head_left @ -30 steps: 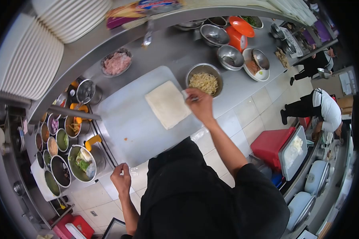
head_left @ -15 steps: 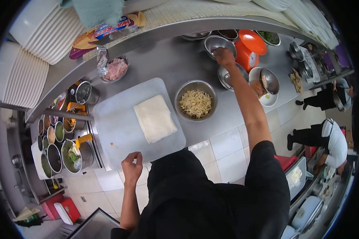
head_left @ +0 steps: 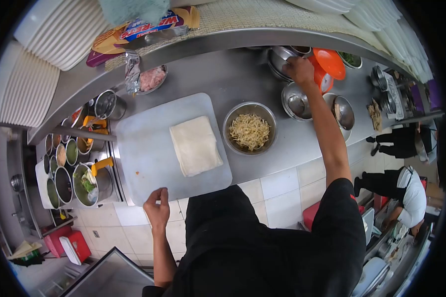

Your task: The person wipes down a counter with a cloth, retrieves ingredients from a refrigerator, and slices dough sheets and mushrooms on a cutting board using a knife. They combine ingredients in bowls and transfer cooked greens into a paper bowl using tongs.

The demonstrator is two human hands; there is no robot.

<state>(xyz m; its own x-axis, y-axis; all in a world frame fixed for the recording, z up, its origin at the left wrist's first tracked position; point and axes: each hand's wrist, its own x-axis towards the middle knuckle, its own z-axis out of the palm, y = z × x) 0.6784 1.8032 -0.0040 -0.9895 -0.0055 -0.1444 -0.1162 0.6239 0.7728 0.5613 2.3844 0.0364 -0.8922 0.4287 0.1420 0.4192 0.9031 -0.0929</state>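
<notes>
My right hand reaches to the back of the counter, its fingers closed at the rim of a metal bowl, which looks tilted. What is inside that bowl cannot be made out. Nearer me stands another metal bowl. My left hand hovers by the cutting board's near edge, fingers curled together with nothing visible in them. A stack of thin, pale square wrapper sheets lies on the board. To its right, a steel bowl holds shredded, noodle-like pale strips.
An orange kitchen scale stands just right of my right hand. Pots of sauces and vegetables line the left side. A bowl of pink minced meat sits behind the board. Stacked plates rest on the overhead shelf. Two people stand far right.
The whole view has shifted slightly. My right hand has drawn a little toward me from inside the back bowl to its rim, and the bowl now looks tilted. My left hand has barely moved.
</notes>
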